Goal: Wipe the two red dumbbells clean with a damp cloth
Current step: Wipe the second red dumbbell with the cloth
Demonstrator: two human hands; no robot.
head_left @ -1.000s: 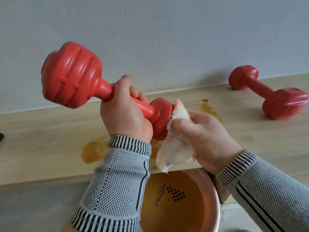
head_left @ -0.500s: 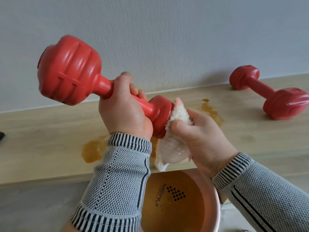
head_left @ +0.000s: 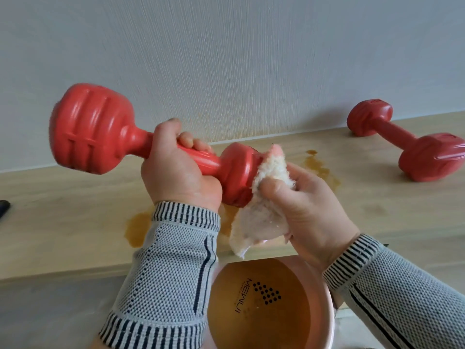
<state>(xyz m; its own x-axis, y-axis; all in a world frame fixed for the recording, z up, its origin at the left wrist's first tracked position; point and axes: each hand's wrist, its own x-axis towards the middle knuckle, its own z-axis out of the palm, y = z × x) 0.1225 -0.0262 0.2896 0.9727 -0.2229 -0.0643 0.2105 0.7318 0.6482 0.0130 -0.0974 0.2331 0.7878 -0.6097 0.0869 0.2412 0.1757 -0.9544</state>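
Observation:
My left hand [head_left: 177, 172] grips the handle of a red dumbbell [head_left: 93, 129] and holds it in the air, tilted, with its big end up at the left. Pressed against its lower right end is a white fluffy cloth [head_left: 261, 217], bunched in my right hand [head_left: 309, 210]. The cloth hangs down below that end. A second red dumbbell [head_left: 412, 144] lies on the wooden ledge [head_left: 63, 212] at the far right, by the wall, untouched.
A pink basin [head_left: 324, 313] of brownish water sits below my hands at the bottom edge. Brown wet patches [head_left: 136, 230] stain the ledge under and right of the held dumbbell. A small dark object [head_left: 3, 206] lies at the left edge. A grey wall stands behind.
The held dumbbell has turned a little in my left hand, its big end drifting slightly right and down. My right hand keeps the cloth rubbing on the lower end.

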